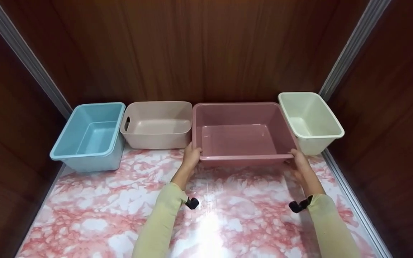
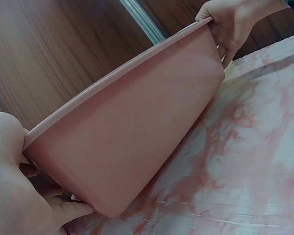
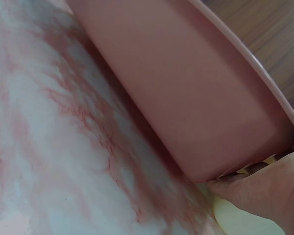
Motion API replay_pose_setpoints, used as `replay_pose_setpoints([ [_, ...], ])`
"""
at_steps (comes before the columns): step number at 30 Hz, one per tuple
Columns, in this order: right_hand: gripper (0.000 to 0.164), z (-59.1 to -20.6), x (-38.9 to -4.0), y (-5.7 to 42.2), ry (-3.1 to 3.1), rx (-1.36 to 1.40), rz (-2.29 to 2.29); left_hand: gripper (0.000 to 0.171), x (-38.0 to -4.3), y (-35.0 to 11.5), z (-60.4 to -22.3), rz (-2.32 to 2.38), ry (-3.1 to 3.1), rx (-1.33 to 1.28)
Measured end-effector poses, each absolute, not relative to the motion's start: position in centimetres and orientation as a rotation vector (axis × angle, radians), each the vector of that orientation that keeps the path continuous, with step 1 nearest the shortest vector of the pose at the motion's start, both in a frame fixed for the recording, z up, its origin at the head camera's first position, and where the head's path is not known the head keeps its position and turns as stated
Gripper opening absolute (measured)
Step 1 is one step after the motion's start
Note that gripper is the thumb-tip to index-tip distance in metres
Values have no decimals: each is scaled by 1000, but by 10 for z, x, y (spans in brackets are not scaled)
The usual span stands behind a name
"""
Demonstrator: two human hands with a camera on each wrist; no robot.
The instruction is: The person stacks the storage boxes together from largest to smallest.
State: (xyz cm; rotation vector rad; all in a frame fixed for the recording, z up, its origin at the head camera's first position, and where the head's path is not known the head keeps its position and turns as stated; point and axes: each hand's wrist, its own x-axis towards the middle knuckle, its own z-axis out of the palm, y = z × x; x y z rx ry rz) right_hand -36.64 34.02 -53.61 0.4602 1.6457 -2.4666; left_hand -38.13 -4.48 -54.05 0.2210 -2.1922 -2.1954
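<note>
A large dusty-pink plastic basin point(image 1: 238, 139) stands between two other bins in the head view. My left hand point(image 1: 191, 157) grips its near left corner, thumb over the rim and fingers along the side wall. At the near right corner my right hand point(image 1: 299, 160) holds the rim the same way. The left wrist view shows the basin's front wall point(image 2: 132, 117) close over the marbled surface, with both hands at its ends. In the right wrist view the right hand's fingers point(image 3: 235, 181) reach under the side, partly hidden by the basin.
A beige bin point(image 1: 158, 139) sits left of the basin, and a light blue bin point(image 1: 95, 163) at far left. A pale green bin point(image 1: 314, 143) stands at the right. Dark wooden panels point(image 1: 199, 50) enclose the pink-and-white marbled surface point(image 1: 95, 215) at the back and sides.
</note>
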Motion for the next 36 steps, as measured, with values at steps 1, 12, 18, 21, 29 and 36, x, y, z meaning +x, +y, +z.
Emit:
replay_pose_setpoints([
  [1, 11, -536, -365, 340, 1647, 464, -2469, 52, -379, -45, -540, -2225, -2176, 223],
  [12, 16, -537, -348, 341, 1581, 453, -2515, 40, -361, -44, -538, -2213, -2165, 189],
  [18, 20, -538, -338, 341, 1570, 440, -2524, 43, -353, -45, -538, -2154, -2190, 173],
  [21, 29, -539, -332, 341, 1570, 422, -2534, 47, -347, -45, -541, -2108, -2228, 181],
  [29, 25, -540, -320, 342, 1587, 414, -2565, 43, -331, -43, -547, -2167, -2202, 196],
  [36, 12, -544, -310, 342, 1599, 463, -2562, 43, -322, -43, -552, -2176, -2192, 202],
])
